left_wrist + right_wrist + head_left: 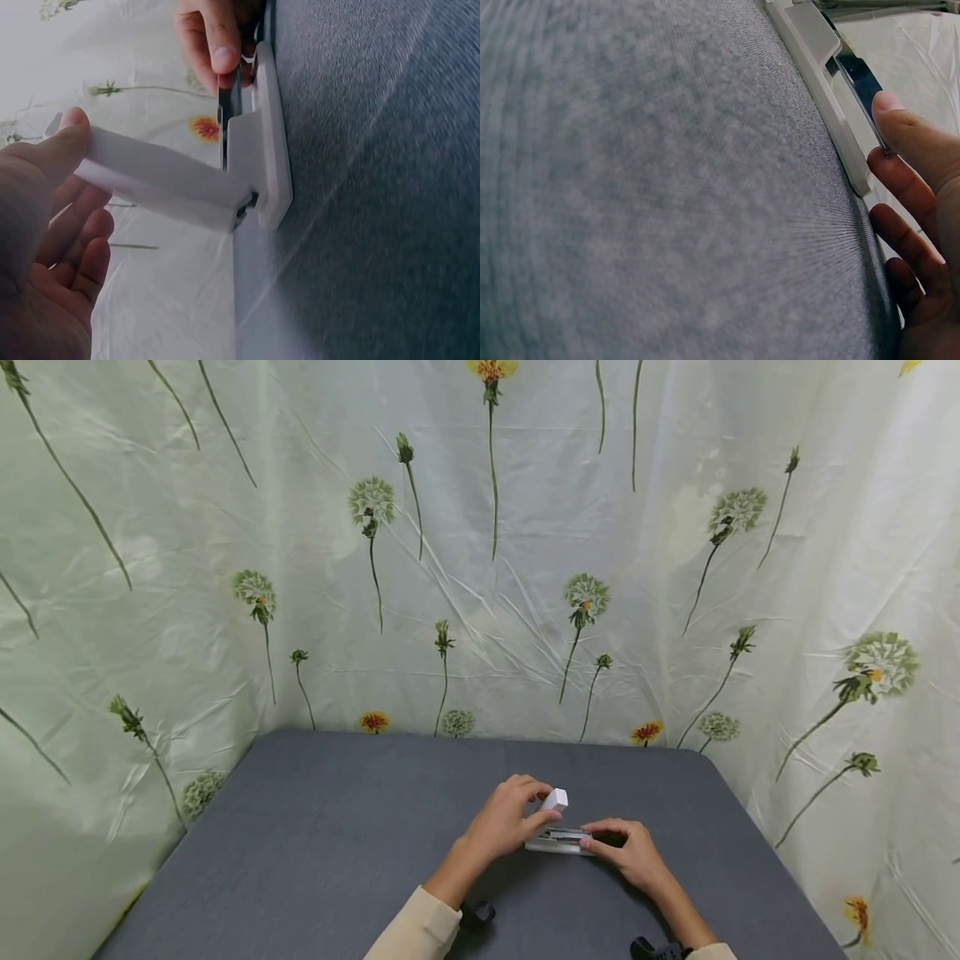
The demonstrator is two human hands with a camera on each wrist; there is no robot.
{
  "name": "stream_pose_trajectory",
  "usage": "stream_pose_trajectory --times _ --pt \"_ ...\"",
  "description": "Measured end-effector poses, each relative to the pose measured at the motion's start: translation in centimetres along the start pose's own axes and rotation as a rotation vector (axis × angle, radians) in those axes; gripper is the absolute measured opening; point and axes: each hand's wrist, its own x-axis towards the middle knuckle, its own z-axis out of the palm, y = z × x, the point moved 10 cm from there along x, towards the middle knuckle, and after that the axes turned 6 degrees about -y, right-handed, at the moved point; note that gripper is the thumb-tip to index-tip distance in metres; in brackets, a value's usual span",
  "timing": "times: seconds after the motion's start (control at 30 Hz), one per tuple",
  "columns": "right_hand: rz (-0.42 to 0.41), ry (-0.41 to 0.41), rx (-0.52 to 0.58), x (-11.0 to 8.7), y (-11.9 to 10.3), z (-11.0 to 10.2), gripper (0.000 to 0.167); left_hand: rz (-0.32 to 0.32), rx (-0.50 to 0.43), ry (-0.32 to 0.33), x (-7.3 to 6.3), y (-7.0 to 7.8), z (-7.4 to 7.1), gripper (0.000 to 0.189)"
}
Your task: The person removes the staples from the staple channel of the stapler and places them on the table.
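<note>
A white stapler (pixel 557 847) lies on the grey tabletop with its top cover (pixel 157 176) swung up and back from the base (pixel 274 142). My left hand (pixel 504 820) pinches the raised cover near its free end, thumb on one face; the left wrist view shows the other fingers curled below. At the stapler's front end, my right hand (pixel 626 853) pinches the tip of the dark metal staple magazine (pixel 861 79) between thumb and index finger. The magazine's tip stands a little above the base. Inside the magazine is not visible.
The grey cloth-covered table (pixel 300 843) spreads around the stapler. Behind it and at both sides hangs a pale curtain (pixel 315 527) printed with dandelions. A black strap (pixel 477 915) is on the left wrist, another black strap (pixel 658 950) on the right.
</note>
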Motion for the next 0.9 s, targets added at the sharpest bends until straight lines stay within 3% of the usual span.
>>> stream_pose_trajectory --times 0.47,0.67,0.9 --pt "0.025 0.018 -0.054 0.2 0.4 -0.1 0.019 -0.063 -0.012 -0.013 -1.3 -2.0 -1.6 0.039" --pt "0.067 -0.007 0.003 0.0 0.5 0.1 0.022 -0.094 -0.042 -0.023 -2.2 -2.9 -2.0 0.039" --pt "0.056 -0.019 0.014 0.0 0.4 0.0 0.023 -0.115 -0.070 -0.036 -3.0 -4.1 -2.7 0.036"
